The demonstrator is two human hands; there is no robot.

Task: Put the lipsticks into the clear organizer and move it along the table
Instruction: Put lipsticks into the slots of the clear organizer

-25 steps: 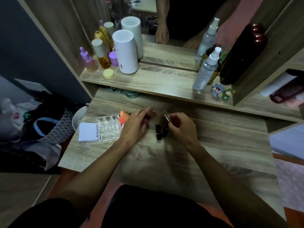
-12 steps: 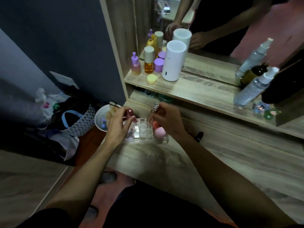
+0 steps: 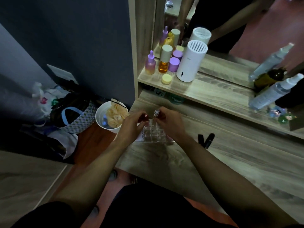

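Observation:
The clear organizer [image 3: 154, 134], a grid of small cells, sits near the left end of the wooden table [image 3: 222, 162]. My left hand [image 3: 131, 127] holds a dark red lipstick [image 3: 145, 116] just above the organizer's far left cells. Over the far middle cells, my right hand [image 3: 169, 124] grips a clear-capped lipstick [image 3: 156, 113]. Two black lipsticks [image 3: 205, 139] lie on the table to the right of my right wrist. My hands hide part of the organizer.
A raised shelf [image 3: 213, 91] behind holds a white cylinder [image 3: 191, 61], purple and amber bottles, a yellow jar and spray bottles [image 3: 271, 94], with a mirror behind. Left of the table edge stand a white bin [image 3: 100, 119] and bags on the floor.
Both hands carried a lipstick each from the table's middle to the organizer at the left. My view swung left and closer. The two black lipsticks stayed on the table.

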